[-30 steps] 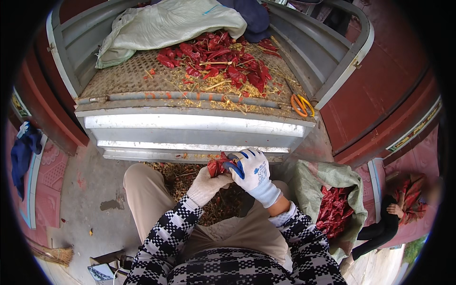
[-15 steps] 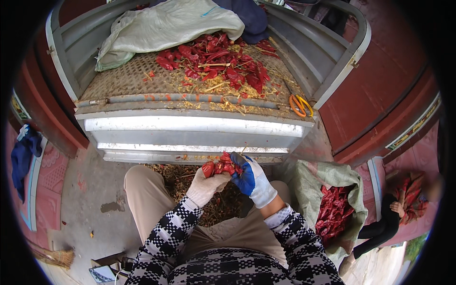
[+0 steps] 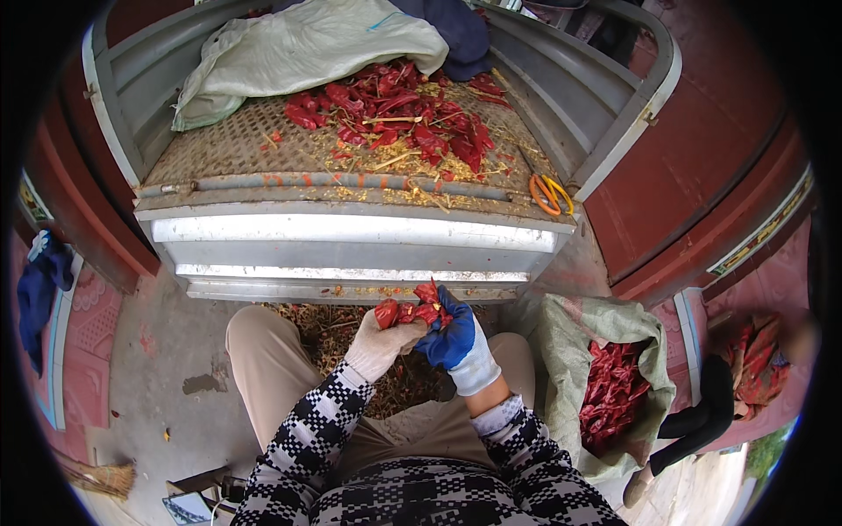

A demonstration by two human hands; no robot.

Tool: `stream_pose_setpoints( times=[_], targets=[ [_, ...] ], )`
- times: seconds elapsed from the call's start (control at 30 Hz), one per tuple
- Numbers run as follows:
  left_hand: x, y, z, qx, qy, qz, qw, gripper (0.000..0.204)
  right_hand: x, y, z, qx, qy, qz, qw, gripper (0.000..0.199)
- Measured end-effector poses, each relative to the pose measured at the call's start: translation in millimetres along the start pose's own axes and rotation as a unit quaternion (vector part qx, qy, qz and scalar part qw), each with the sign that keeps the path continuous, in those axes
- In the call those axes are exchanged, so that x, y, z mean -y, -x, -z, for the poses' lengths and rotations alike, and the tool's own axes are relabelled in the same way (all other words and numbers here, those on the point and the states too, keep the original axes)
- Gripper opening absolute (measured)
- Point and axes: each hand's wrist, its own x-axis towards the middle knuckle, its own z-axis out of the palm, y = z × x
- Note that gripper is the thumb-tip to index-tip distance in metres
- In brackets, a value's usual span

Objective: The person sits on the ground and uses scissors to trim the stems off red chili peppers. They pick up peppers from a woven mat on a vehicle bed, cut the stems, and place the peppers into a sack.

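Observation:
Dried red chili peppers (image 3: 405,313) are held between my two gloved hands, just below the tailgate of a metal cart bed. My left hand (image 3: 382,344), in a pale knit glove, is closed round their left end. My right hand (image 3: 457,337), in a blue-coated white glove, pinches them from the right, its fingertips partly hidden. Small yellow seeds show among the crumpled red skins. Under my hands, between my knees, lies a heap of stems and scraps (image 3: 399,381).
A pile of red chilies (image 3: 395,110) lies on the cart bed (image 3: 219,153) beside a white woven sack (image 3: 316,48). Orange-handled scissors (image 3: 545,195) rest at the bed's right corner. An open sack (image 3: 566,351) of chilies stands to my right; a person (image 3: 702,412) sits beyond it.
My right hand has turned and shifted slightly, its blue fingers now bent more over the chilies. The left hand has stayed nearly in place. The seated person's hand has moved down.

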Motion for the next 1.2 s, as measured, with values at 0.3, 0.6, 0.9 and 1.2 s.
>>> stream_pose_setpoints(
  times=[0.3,0.6,0.9,1.2],
  targets=[
    [12.6,6.5,4.1,0.037,0.064,-0.004,0.997,0.013,44.3,1.2,3.8,-0.072,0.042,0.130,0.988,0.031],
    [12.4,-4.2,11.7,0.000,0.039,-0.075,0.996,0.013,54.1,25.7,-48.1,-0.222,0.623,0.031,0.749,0.043],
    [-2.4,0.0,8.9,-0.026,0.000,-0.080,0.996,0.025,61.6,25.0,-42.6,-0.126,0.719,-0.025,0.683,0.034],
    [-1.3,-5.3,12.8,-0.016,-0.017,-0.054,0.998,0.013,57.0,19.8,-61.1,-0.137,0.758,0.068,0.634,0.034]
  ],
)
